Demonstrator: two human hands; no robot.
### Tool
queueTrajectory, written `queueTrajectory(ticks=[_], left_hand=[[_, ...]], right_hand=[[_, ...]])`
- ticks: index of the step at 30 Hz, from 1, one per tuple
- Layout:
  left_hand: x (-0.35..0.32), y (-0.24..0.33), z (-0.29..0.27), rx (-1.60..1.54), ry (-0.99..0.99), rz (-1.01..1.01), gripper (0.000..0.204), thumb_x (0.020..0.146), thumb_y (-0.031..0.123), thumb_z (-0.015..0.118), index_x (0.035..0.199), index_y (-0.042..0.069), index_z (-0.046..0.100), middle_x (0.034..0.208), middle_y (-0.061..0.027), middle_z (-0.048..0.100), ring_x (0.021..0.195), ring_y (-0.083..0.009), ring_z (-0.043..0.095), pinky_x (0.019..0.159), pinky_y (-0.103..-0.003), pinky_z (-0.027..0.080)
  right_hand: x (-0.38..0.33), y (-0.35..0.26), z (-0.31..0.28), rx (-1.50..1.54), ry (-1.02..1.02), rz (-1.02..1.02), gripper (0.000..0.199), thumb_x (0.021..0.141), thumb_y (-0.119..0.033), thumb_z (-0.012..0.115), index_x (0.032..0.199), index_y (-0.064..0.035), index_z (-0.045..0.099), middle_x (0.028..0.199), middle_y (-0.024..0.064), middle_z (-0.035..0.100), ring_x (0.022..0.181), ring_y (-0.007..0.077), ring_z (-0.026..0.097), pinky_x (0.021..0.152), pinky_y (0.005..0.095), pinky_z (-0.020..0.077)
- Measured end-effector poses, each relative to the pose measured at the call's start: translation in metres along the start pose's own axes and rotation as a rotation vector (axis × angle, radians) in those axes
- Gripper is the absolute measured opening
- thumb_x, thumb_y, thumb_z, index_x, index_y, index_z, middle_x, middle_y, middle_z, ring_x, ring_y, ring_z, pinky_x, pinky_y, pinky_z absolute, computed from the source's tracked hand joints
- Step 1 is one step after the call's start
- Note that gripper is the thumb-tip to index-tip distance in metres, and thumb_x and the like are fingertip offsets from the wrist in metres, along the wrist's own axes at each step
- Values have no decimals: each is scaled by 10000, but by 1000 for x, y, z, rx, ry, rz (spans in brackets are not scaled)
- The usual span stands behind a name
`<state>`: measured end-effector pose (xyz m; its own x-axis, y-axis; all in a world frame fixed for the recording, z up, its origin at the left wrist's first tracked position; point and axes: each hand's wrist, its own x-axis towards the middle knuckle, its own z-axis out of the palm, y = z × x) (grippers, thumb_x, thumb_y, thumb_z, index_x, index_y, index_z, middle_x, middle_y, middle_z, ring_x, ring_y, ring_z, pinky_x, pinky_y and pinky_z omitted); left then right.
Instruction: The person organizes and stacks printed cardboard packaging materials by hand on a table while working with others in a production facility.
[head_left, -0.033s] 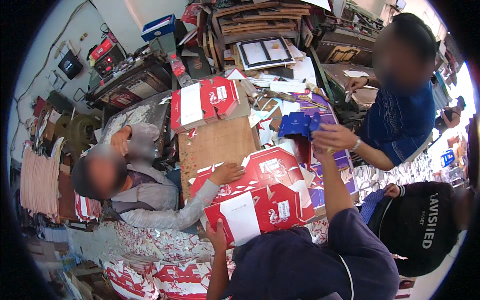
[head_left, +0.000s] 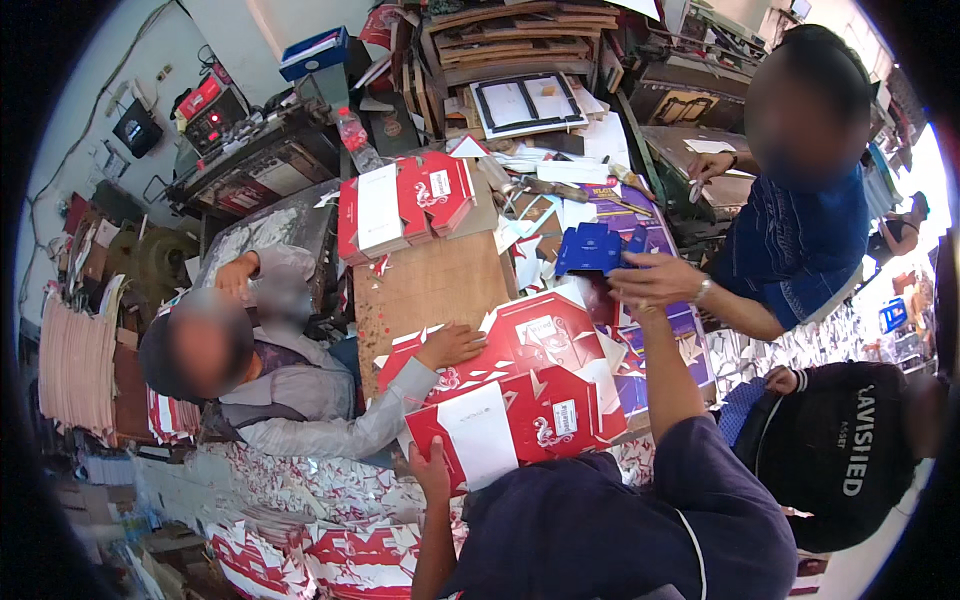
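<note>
My left hand (head_left: 430, 468) grips the left edge of a red and white printed cardboard sheet (head_left: 530, 425), a cut, unfolded box blank by its look, held at the front of the table. My right arm reaches far across to the right, and my right hand (head_left: 640, 298) is by a blue die-cut card piece (head_left: 590, 247). A co-worker's hand (head_left: 665, 277) with a bracelet overlaps it, so my fingers cannot be told apart. Another person's hand (head_left: 452, 346) lies flat on a second red sheet (head_left: 540, 325) just beyond mine.
A stack of red blanks (head_left: 410, 205) stands at the back of the wooden board (head_left: 435, 285). Purple printed sheets (head_left: 640, 380) lie at the right. Co-workers are at the left and right. Paper scraps (head_left: 330, 475) cover the floor, and wooden boards (head_left: 520, 45) are piled at the back.
The overlapping hands near the blue card piece have shifted slightly left and down. The blue piece looks flatter. My left hand and the red sheet are nearly unmoved.
</note>
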<state>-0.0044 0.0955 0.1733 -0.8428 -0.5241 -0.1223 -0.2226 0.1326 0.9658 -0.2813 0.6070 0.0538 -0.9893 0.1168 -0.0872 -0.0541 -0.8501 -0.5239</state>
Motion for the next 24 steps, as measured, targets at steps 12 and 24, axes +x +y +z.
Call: queueTrajectory(ticks=[12, 24], left_hand=[[7, -22, -4, -184, -80, -112, 275, 944, 229, 700, 1105, 26, 608, 958, -26, 683, 793, -89, 609, 717, -245, 489], [9, 32, -23, -328, -183, -3, 451, 963, 209, 674, 1331, 13, 499, 1253, -85, 606, 1123, -175, 569, 993, -329, 435]], right_hand=[[-198, 86, 143, -1376, -67, 98, 625, 891, -363, 726, 1351, 8, 522, 1235, 176, 599, 1167, 262, 568, 1001, 380, 441], [-209, -7, 285, -1826, -480, 104, 471, 759, -282, 844, 1113, -17, 679, 822, 155, 685, 738, 284, 659, 690, 405, 500]])
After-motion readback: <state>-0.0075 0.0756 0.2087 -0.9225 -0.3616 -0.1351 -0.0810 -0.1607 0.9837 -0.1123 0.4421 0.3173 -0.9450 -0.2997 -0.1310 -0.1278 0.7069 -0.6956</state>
